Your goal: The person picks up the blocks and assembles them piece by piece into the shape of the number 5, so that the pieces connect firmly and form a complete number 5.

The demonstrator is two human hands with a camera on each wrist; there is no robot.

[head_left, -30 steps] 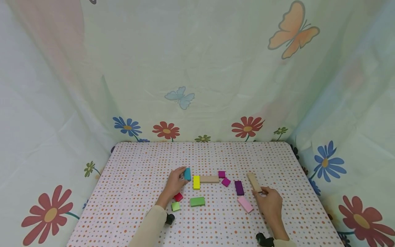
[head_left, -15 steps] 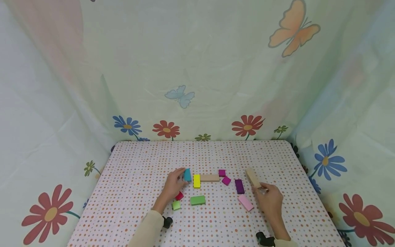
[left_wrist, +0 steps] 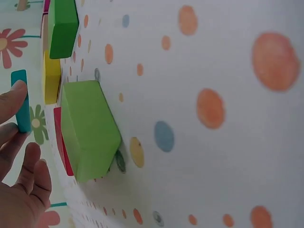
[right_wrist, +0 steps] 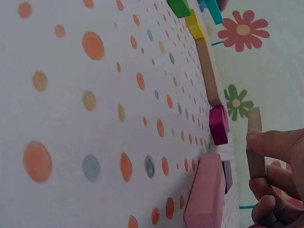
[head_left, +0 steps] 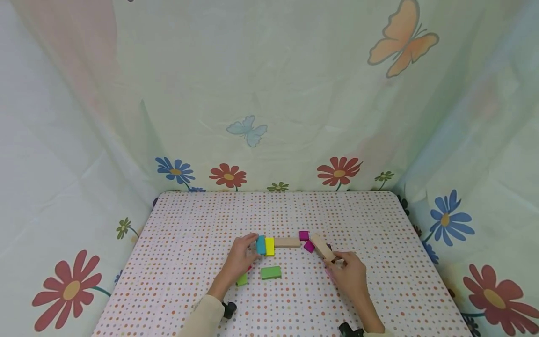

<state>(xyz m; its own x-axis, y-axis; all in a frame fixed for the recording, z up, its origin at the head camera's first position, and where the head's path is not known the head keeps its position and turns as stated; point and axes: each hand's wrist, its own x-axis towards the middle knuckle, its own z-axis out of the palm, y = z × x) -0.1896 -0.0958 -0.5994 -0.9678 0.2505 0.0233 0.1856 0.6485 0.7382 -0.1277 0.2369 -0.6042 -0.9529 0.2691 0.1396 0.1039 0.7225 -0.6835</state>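
My left hand (head_left: 237,257) pinches a blue block (head_left: 261,245) between thumb and fingers, just left of a yellow block (head_left: 270,246). In the left wrist view that blue block appears raised off the table. A natural wood block (head_left: 322,247) is held in my right hand (head_left: 349,274), gripped near its close end and lifted in the right wrist view. Beneath the right hand lie a pink block (right_wrist: 206,192) and a dark purple block (right_wrist: 227,175), both mostly covered in the head view. Another plain wood block (head_left: 287,242) lies flat, extending right from the yellow one.
Two magenta blocks (head_left: 304,236) lie right of the flat wood block. A green block (head_left: 271,272) is nearer the front. By the left forearm are a light green block (head_left: 242,280) and a red block (left_wrist: 62,142). The dotted tabletop (head_left: 278,309) meets patterned curtains.
My right hand has carried the wood block left, over the purple and pink blocks. The blue block has moved slightly right and nearer, up to the yellow block, in my left hand.
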